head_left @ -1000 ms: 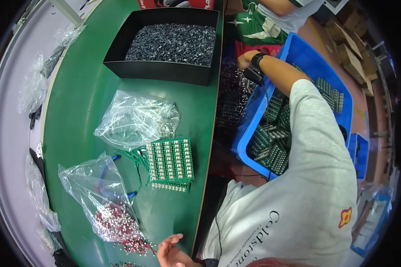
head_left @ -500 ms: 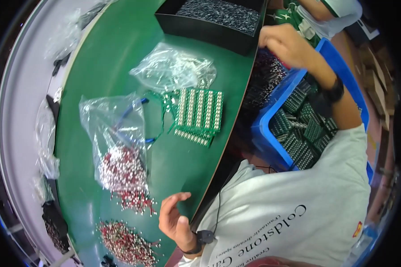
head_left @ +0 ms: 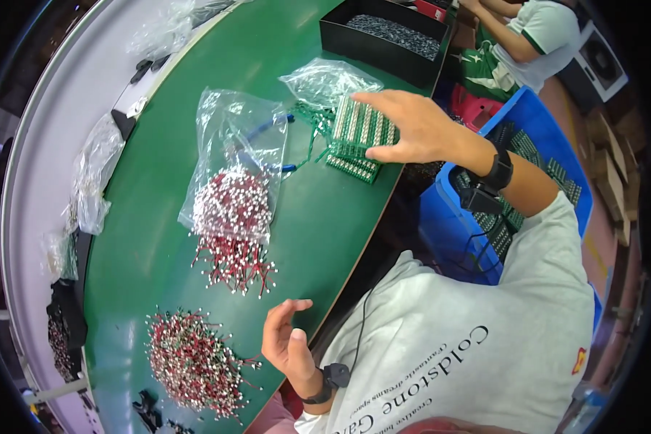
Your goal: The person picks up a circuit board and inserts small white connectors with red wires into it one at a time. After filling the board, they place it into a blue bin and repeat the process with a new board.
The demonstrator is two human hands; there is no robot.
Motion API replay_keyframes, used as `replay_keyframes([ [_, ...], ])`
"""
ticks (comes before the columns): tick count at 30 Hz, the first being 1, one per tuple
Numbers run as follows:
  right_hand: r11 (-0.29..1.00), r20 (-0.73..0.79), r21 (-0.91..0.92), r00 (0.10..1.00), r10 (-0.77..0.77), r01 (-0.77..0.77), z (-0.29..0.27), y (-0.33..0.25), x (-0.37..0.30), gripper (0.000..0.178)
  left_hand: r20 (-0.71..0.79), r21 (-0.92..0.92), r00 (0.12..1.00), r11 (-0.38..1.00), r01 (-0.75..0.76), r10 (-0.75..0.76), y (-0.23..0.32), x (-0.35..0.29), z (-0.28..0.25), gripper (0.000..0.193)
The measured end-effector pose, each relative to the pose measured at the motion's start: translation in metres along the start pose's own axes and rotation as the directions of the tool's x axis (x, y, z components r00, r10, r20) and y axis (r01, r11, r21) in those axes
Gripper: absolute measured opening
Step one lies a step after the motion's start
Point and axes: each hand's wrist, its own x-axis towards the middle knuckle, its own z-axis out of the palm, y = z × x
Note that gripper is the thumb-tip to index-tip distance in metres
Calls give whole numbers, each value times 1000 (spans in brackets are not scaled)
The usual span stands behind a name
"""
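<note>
A stack of green circuit board panels point(head_left: 352, 134) with rows of pale parts lies near the table's edge. My right hand point(head_left: 423, 130) hovers over its right side, thumb and fingers spread apart; whether they touch the boards I cannot tell. Lower down, my left hand point(head_left: 289, 347) is held by the edge, fingers loosely bent, thumb apart, nothing in it. Left of the boards, a clear plastic bag point(head_left: 224, 130) covers part of a heap of red wires with white ends point(head_left: 235, 253). A blue-handled tool point(head_left: 282, 168) lies partly under the bag. Another wire pile point(head_left: 195, 362) sits nearer.
At the far end stands a black box point(head_left: 376, 54) with small dark pieces. A crumpled clear bag point(head_left: 325, 79) lies beyond the boards, near thin green strips point(head_left: 315, 134). Beside the table, a blue bin point(head_left: 441, 224) holds more boards. Another person point(head_left: 539, 36) sits at the far right.
My right hand has swung from above the bin's far side to the board stack, its fingers now spread. My left hand stays nearly still. The view has shifted, so table things appear displaced.
</note>
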Motion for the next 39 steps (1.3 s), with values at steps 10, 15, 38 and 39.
replay_keyframes([
  [10, 709, -4, 547, 848, -530, 445, 67, -218, -23, 68, -186, -318, 980, 939, -131, 73, 12, 6, 1, 103],
  [15, 622, 37, 536, 719, -694, 572, 95, -259, -15, 69, -493, -408, 870, 878, -248, 16, 14, -13, -33, 92],
  [38, 469, -85, 753, 775, -626, 461, 153, -245, 118, 14, -543, -405, 836, 897, -176, -81, 13, -21, -64, 90],
  [39, 407, -74, 838, 814, -576, 364, 152, -244, 118, 17, -559, -392, 826, 903, -179, -79, 15, -18, -63, 90],
])
